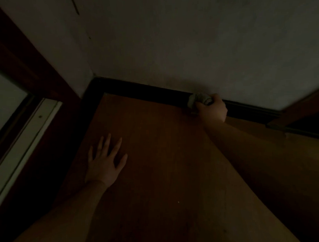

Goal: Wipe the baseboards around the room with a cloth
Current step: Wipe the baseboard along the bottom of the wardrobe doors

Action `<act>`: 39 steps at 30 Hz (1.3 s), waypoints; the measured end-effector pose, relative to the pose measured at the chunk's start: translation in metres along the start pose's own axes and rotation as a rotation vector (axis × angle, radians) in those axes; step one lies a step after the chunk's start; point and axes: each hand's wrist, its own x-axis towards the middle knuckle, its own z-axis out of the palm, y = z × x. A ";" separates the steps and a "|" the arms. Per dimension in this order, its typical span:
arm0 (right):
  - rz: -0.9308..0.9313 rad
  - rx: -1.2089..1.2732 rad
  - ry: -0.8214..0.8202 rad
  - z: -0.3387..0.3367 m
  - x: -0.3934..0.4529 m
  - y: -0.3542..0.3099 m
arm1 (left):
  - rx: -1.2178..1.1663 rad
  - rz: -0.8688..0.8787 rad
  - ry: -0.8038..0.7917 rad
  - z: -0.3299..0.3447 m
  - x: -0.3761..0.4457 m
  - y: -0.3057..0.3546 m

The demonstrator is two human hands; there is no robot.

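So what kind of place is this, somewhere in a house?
Probably a dim corner of a room at home: a wooden floor, a dark baseboard under a pale plastered wall, and a door or window frame at left.

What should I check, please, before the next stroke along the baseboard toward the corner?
1. Cloth gripped in right hand: ok.
2. Cloth touching baseboard: ok.
3. Left hand flat on floor for support: ok.
4. Path to the corner free of things: ok.
5. Dust left on the baseboard: cannot tell, too dark.
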 end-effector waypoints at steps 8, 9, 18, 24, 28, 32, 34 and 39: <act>-0.089 -0.140 0.000 -0.062 0.010 0.025 | -0.007 -0.029 -0.148 -0.027 -0.004 0.035; -0.086 -0.124 0.015 -0.064 0.009 0.026 | -0.008 0.056 -0.183 -0.028 -0.009 0.053; -0.050 -0.206 0.109 -0.144 0.029 0.087 | 0.049 0.200 -0.398 -0.024 -0.021 0.131; 0.093 -0.261 0.215 -0.186 0.042 0.123 | 0.054 0.170 -0.411 -0.028 -0.020 0.139; 0.180 -0.247 0.281 -0.206 0.044 0.136 | 0.060 0.176 -0.403 -0.028 -0.022 0.138; 0.081 -0.162 0.236 -0.183 0.029 0.119 | 0.038 0.184 -0.401 -0.031 -0.024 0.139; 0.030 -0.099 0.205 -0.164 0.016 0.102 | 0.021 0.204 -0.402 -0.034 -0.025 0.136; -0.080 -0.014 0.084 -0.104 -0.014 0.056 | -0.004 0.262 -0.145 -0.039 -0.019 0.072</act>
